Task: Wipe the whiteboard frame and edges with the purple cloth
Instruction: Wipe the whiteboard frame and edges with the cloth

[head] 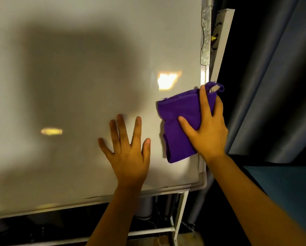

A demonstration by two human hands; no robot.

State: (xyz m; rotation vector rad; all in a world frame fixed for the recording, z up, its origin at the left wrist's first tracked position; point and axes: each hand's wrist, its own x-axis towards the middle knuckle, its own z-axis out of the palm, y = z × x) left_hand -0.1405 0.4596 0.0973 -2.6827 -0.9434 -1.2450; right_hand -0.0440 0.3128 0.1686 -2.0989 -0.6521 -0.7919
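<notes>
A large whiteboard [77, 86] fills most of the view, with a pale metal frame [204, 75] down its right edge and along the bottom. My right hand [208, 128] grips the folded purple cloth [178, 121] and presses it around the right frame edge, low on the board. The cloth wraps over the edge, with a white tag showing at its top. My left hand [129, 151] lies flat on the board surface with fingers spread, just left of the cloth, holding nothing.
A shiny metal bracket [205, 32] with a brass knob [213, 38] sits higher on the right frame, attached to the white stand post [223, 41]. Dark grey curtains [272, 86] hang close on the right. White stand legs [180, 219] run below the board.
</notes>
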